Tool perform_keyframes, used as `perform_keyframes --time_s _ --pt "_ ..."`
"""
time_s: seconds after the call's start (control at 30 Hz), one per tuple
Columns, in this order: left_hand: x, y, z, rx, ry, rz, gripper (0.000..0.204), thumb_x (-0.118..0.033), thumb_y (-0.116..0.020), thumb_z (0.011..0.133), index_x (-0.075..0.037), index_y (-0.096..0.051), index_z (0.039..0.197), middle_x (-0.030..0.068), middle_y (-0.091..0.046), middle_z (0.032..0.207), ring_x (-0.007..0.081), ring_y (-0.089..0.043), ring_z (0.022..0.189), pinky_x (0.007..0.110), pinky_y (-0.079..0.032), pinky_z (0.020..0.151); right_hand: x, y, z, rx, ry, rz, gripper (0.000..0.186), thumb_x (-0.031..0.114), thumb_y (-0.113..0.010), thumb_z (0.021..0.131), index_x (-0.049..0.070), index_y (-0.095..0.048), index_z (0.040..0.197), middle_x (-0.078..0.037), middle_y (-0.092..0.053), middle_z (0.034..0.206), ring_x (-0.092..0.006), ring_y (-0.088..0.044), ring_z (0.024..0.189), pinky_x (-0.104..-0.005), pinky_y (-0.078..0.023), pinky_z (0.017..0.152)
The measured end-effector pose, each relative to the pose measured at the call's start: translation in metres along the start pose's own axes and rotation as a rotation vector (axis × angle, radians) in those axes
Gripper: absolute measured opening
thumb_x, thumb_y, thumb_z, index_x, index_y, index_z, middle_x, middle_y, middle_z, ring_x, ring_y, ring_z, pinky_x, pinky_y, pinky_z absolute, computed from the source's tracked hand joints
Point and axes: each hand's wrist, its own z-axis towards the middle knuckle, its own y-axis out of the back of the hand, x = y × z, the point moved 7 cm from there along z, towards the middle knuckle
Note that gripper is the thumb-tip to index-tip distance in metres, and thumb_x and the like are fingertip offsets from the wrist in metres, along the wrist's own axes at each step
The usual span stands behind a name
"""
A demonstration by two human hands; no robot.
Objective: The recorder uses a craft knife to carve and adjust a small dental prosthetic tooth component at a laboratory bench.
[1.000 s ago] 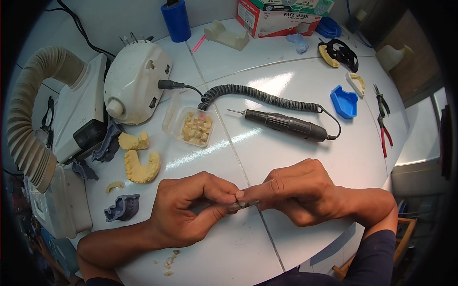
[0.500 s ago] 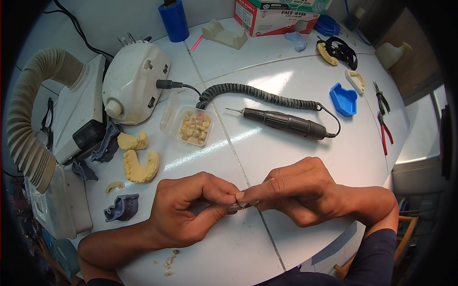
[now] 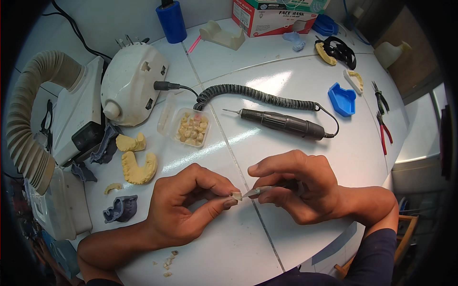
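Between thumb and forefinger my left hand [image 3: 183,207] pinches a small ivory tooth [image 3: 236,195], probably an artificial one. My right hand [image 3: 307,190] grips a small pointed knife [image 3: 254,192]; its index finger is raised off the tool. The blade's tip is at the tooth's right side, and whether it touches cannot be made out. Most of the handle is hidden within the right hand. Left of my hands, an open clear box [image 3: 191,126] holds several similar teeth. Small chips [image 3: 169,261] lie below my left forearm.
A handpiece [image 3: 281,122] with a coiled cord lies beyond my hands, beside a white motor unit [image 3: 131,83]. Yellow dental casts [image 3: 139,168] and a grey mould [image 3: 120,208] sit at left. A blue tray [image 3: 342,100] and red-handled pliers [image 3: 383,133] are at right.
My right index finger has lifted off the tooth, and the right hand has opened slightly around the knife. The blade and tooth now show between my hands.
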Motion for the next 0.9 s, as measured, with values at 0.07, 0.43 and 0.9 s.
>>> perform_keyframes --time_s 0.07,0.43,0.9 --pt "0.002 0.000 0.000 0.023 0.061 0.114 0.015 0.008 -0.072 0.096 0.003 -0.064 0.108 0.0163 -0.073 0.109 0.0164 -0.075 0.099 0.029 -0.062 0.087 -0.011 0.006 -0.005 -0.061 -0.233 0.127 0.033 -0.007 -0.057 0.103 0.003 -0.044 0.132 -0.019 -0.078 0.100 -0.0155 -0.075 0.079 -0.0296 -0.057 0.067" --pt "-0.013 -0.002 0.007 0.113 -0.046 0.406 0.022 0.001 -0.070 0.100 0.004 -0.071 0.122 0.0120 -0.071 0.108 0.0133 -0.070 0.094 0.026 -0.057 0.081 -0.044 0.010 0.000 -0.062 -0.285 0.929 0.030 0.006 -0.053 0.111 -0.008 -0.055 0.138 -0.025 -0.070 0.126 -0.0248 -0.076 0.106 -0.0300 -0.061 0.079" --pt "-0.003 -0.001 0.003 0.075 0.050 0.311 0.018 0.010 -0.075 0.094 0.005 -0.067 0.109 0.0167 -0.073 0.111 0.0189 -0.076 0.102 0.029 -0.064 0.089 -0.044 0.019 -0.004 -0.161 -0.200 0.710 0.029 0.018 -0.063 0.109 -0.004 -0.065 0.128 -0.014 -0.076 0.100 -0.0187 -0.076 0.088 -0.0278 -0.060 0.070"
